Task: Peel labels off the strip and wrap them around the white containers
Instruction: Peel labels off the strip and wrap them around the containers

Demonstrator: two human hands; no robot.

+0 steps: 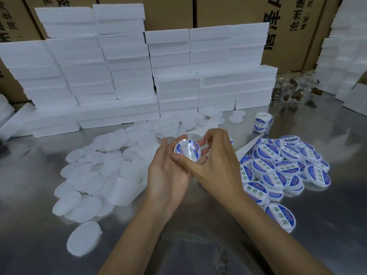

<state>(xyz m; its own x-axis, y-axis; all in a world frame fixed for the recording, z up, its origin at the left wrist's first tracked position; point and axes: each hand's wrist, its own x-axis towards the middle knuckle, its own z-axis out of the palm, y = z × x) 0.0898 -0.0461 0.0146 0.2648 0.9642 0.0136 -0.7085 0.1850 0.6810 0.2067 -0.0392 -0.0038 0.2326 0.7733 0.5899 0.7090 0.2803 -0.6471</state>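
A round white container [187,150] with a blue label on its top sits between both hands above the middle of the metal table [198,245]. My left hand [168,171] cradles it from below with the fingers up around its left side. My right hand [214,155] grips it from the right, thumb pressed along its lower rim and fingers curled over the far edge. The label roll [263,123] stands at the back right, and its white backing strip [245,148] trails toward my right hand. Several unlabelled white containers [95,171] lie scattered on the left.
A heap of labelled blue-and-white containers [282,171] lies at the right. Stacked white foam boxes [139,76] wall off the back, with brown cartons [288,26] behind them. Clear plastic items [294,88] lie at the back right.
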